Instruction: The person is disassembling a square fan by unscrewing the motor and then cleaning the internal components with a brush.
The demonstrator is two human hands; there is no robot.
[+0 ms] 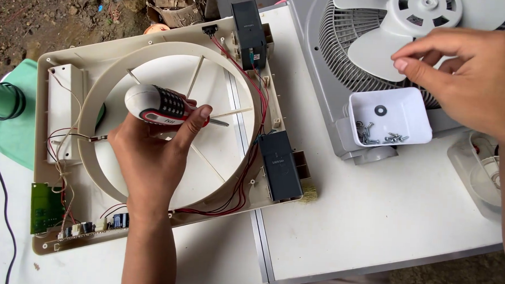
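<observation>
My left hand (pixel 151 149) grips a screwdriver (pixel 164 105) with a white, red and black handle, its metal tip pointing right over the round opening of a cream fan housing (pixel 155 49). The housing lies flat on a white table, with red wires, two black boxes (pixel 281 164) and a green circuit board (pixel 44 207) on its frame. My right hand (pixel 462 76) hovers above a small white tray (pixel 416 103) that holds several screws and a black washer; thumb and forefinger are pinched together, and whether they hold anything I cannot see.
A white fan grille with a white blade (pixel 391 29) lies at the top right, behind the tray. A green pole (pixel 2 99) and black cable sit at the left edge. A clear plastic part (pixel 481 172) rests at the right. Dirt ground lies beyond the table.
</observation>
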